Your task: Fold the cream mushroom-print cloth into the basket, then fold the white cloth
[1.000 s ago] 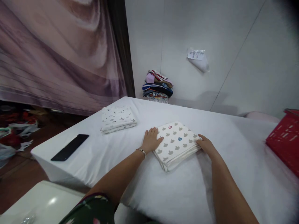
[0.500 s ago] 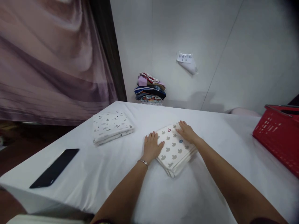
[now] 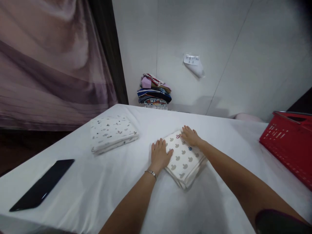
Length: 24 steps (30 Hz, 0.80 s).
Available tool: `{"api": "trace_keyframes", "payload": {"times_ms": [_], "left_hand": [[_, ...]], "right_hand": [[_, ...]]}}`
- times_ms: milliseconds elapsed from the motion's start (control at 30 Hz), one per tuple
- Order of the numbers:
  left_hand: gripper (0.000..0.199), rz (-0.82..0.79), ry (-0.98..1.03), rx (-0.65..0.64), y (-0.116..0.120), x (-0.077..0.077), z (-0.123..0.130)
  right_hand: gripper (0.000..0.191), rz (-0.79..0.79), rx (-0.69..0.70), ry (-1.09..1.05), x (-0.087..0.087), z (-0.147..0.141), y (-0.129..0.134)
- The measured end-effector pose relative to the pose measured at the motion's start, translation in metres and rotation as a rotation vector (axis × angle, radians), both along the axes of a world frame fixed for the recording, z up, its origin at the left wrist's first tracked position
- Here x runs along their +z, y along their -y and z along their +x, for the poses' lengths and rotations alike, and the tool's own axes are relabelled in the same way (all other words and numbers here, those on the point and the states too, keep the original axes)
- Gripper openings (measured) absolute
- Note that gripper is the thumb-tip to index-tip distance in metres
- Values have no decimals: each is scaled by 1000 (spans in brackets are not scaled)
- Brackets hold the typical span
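Observation:
A folded white cloth [image 3: 181, 159] with grey mushroom prints lies at an angle on the white-covered table [image 3: 117, 191]. My left hand [image 3: 160, 155] rests along its left edge, fingers spread, thumb over the top. On its far right part lies my right hand [image 3: 190, 136], fingers stretched out. Neither hand grips the cloth. To the left sits a second folded cloth [image 3: 113, 133], white with small grey and dark prints.
A flat black object [image 3: 42, 185] lies on the table's left side. The red plastic basket [image 3: 287, 143] stands at the right edge. Behind the table, stacked folded textiles [image 3: 154, 89] are near the wall. A purple curtain [image 3: 53, 65] hangs at left.
The view has shifted slightly, moving the scene a little left. My right hand has slid slightly toward the cloth's far corner; my left hand stays at the left edge.

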<state>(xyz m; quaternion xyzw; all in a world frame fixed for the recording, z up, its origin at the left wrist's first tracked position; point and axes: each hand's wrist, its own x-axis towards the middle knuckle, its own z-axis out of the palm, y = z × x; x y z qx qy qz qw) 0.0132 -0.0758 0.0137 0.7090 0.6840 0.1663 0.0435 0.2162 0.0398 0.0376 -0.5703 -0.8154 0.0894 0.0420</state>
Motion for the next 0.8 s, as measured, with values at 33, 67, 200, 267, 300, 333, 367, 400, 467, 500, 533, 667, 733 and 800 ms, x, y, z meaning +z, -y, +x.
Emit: {"api": "trace_keyframes", "payload": {"times_ms": [33, 67, 200, 267, 300, 333, 367, 400, 467, 500, 533, 667, 733, 800], "left_hand": [[68, 3, -2, 5, 0, -1, 0], [69, 4, -5, 9, -1, -2, 0], [69, -4, -8, 14, -1, -2, 0], [69, -3, -2, 11, -1, -2, 0], [69, -2, 4, 9, -1, -2, 0], [69, -2, 9, 4, 0, -2, 0], [69, -2, 15, 0, 0, -2, -1], [69, -1, 21, -2, 0, -2, -1], [69, -1, 32, -2, 0, -1, -1], [69, -2, 38, -2, 0, -1, -1], [69, -2, 44, -2, 0, -1, -1], [67, 2, 71, -9, -1, 0, 0], [67, 13, 97, -15, -1, -1, 1], [65, 34, 151, -29, -2, -2, -1]], "right_hand": [[66, 9, 3, 19, -3, -4, -1], [66, 11, 1, 36, -8, -8, -3], [66, 14, -12, 54, -19, -15, -5], [66, -12, -6, 38, -14, -14, -4], [66, -25, -4, 31, -9, -13, -1], [65, -30, -8, 24, -4, -12, 2], [64, -28, -14, 20, 2, -11, 8], [64, -19, -22, 18, 5, -10, 16], [63, 5, -25, 25, 7, -7, 38], [63, 15, -16, 31, 5, -5, 50], [63, 22, 1, 38, 1, -3, 63], [61, 73, 29, 54, -18, 1, 100], [60, 84, 19, 53, -20, 1, 104], [59, 48, 15, 34, -14, 0, 103]]}}
